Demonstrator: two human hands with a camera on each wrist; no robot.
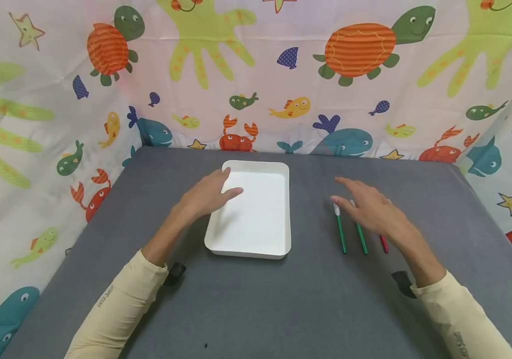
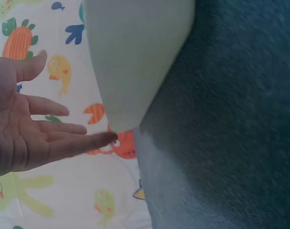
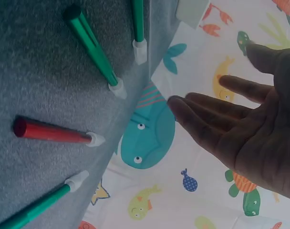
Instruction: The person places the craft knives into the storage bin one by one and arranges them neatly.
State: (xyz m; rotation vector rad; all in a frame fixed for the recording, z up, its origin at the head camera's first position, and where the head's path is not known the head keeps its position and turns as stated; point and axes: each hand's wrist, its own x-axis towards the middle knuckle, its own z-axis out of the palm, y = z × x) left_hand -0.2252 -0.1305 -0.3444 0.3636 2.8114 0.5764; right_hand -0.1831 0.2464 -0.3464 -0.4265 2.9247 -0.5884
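Shallow white rectangular tray with rounded corners (image 1: 256,212), looks like plastic, sits left of the sticks, long axis running away from the person. Right of tray, in order: slim glossy green stick with white tip (image 1: 340,230), second green stick (image 1: 362,239), slim red stick with white tip (image 1: 384,244); right wrist view adds a third green stick (image 3: 35,207) past the red one. Sticks lie roughly along the tray's long axis, white tips to its far-end side, apart from each other and well apart from the tray. Key relation: right hand (image 1: 368,204) is the nearer one to the sticks, over their white-tip ends, fingers extended, thumb apart, holding nothing. Left hand (image 1: 211,194) is at the tray's left long edge, fingers extended, thumb out over the tray, nothing pinched; can't tell if it touches the rim. Grey cloth-covered tabletop (image 1: 314,304) gives room between tray and sticks, more on the tray's near side. Tight side is beyond the tray's far end: printed sea-animal curtain (image 1: 269,75) rises just behind.
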